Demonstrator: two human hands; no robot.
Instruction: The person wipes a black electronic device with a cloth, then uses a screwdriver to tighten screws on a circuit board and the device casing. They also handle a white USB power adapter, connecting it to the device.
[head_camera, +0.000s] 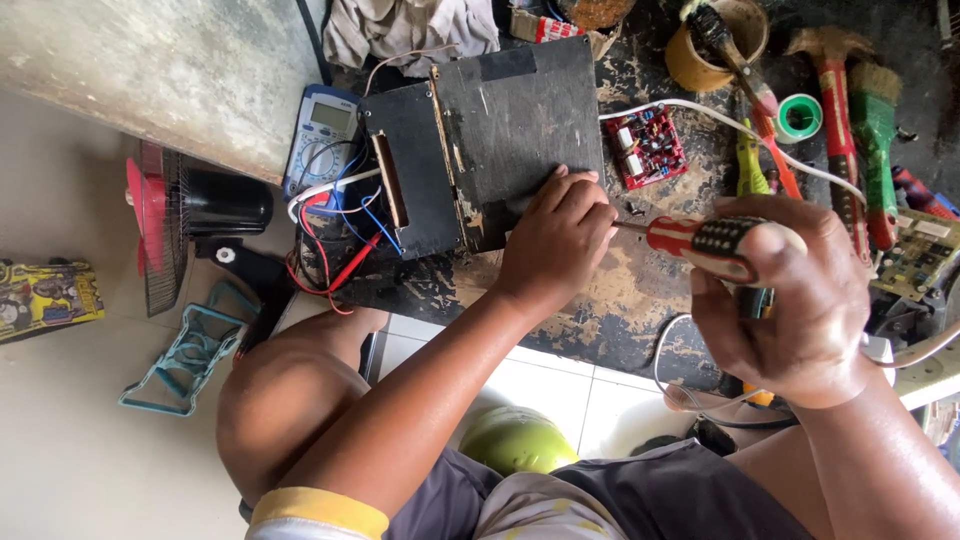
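Right hand gripping screwdriver, tip at left fingers, black box

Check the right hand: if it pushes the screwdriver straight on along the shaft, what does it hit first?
Probably the left hand: the screwdriver in the right hand points left, its tip at those fingertips on the black box. Whether the tip touches box or fingers first, I can't tell.

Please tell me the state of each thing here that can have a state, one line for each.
Left hand: pressed flat on the black box.
Right hand: gripping the screwdriver.
Screwdriver: held level, tip at the box's edge.
Black box: lying flat, closed on top.
Multimeter: leads plugged in.
Small fan: lying on its side.
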